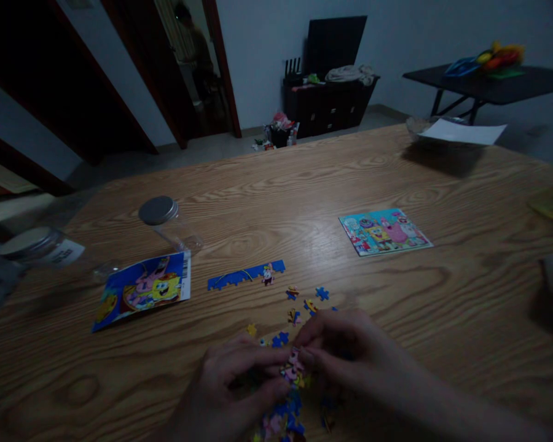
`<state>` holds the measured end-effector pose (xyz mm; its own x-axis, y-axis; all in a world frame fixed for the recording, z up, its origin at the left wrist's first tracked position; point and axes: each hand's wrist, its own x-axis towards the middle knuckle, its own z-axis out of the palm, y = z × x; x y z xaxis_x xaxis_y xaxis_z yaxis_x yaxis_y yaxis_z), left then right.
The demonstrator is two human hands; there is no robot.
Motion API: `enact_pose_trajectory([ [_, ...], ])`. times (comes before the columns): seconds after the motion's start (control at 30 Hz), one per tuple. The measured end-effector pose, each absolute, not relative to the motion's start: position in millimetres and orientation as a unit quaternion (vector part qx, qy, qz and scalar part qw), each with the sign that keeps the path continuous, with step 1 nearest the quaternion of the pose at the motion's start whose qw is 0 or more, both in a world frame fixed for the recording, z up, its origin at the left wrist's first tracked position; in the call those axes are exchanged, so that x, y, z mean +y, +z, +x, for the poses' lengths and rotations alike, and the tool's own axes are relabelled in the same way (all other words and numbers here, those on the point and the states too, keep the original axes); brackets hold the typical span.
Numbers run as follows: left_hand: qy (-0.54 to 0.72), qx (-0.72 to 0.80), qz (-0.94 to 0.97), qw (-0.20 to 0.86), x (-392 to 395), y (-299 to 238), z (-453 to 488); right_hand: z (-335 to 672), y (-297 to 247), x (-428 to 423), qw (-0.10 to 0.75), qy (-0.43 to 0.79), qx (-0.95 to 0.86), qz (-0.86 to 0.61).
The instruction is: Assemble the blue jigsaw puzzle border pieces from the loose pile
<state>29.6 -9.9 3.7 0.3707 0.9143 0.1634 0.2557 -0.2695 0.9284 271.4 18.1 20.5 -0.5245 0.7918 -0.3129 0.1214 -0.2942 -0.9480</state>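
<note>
Over a loose heap of jigsaw puzzle pieces [292,402], my two hands meet. My right hand [350,347] pinches a pink puzzle piece [294,363] between thumb and index finger. My left hand [239,374] is closed on the left side of the same piece, index finger above and thumb below; whether it is one piece or two joined is too small to tell. Beyond the hands lies a joined strip of blue pieces [239,276] with a pink character piece [268,275] at its right end. A few loose pieces, one plain blue [322,293], are scattered nearby.
A SpongeBob picture sheet [154,285] lies left, beside two clear jars with metal lids [159,210] [26,242]. Another picture card [386,232] lies right. A glass bowl with white paper [463,132] stands at the far right. A person [198,52] sits beyond the doorway.
</note>
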Motion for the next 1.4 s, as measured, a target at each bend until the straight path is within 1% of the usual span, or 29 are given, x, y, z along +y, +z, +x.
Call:
enact_pose_trajectory([
  [0.13, 0.369, 0.434, 0.693, 0.442, -12, 3, 32, 271, 21, 18, 0.25, 0.663, -0.57, -0.416],
  [0.3, 0.393, 0.443, 0.657, 0.467, -17, 2, 35, 273, 25, 18, 0.263, 0.622, -0.621, -0.397],
  [0.53, 0.387, 0.443, 0.649, 0.481, -17, 7, 41, 272, 26, 17, 0.255, 0.628, -0.614, -0.403],
  [0.73, 0.402, 0.436, 0.629, 0.503, -20, 9, 42, 273, 32, 16, 0.25, 0.579, -0.667, -0.397],
  [0.87, 0.354, 0.484, 0.579, 0.552, -19, 17, 44, 273, 34, 17, 0.26, 0.57, -0.67, -0.398],
  [0.97, 0.321, 0.506, 0.552, 0.58, -17, 23, 44, 272, 34, 17, 0.26, 0.573, -0.665, -0.401],
  [1.13, 0.311, 0.504, 0.553, 0.586, -18, 20, 42, 270, 31, 16, 0.264, 0.615, -0.625, -0.402],
  [1.4, 0.299, 0.506, 0.538, 0.604, -22, 14, 38, 271, 26, 14, 0.259, 0.639, -0.605, -0.398],
])
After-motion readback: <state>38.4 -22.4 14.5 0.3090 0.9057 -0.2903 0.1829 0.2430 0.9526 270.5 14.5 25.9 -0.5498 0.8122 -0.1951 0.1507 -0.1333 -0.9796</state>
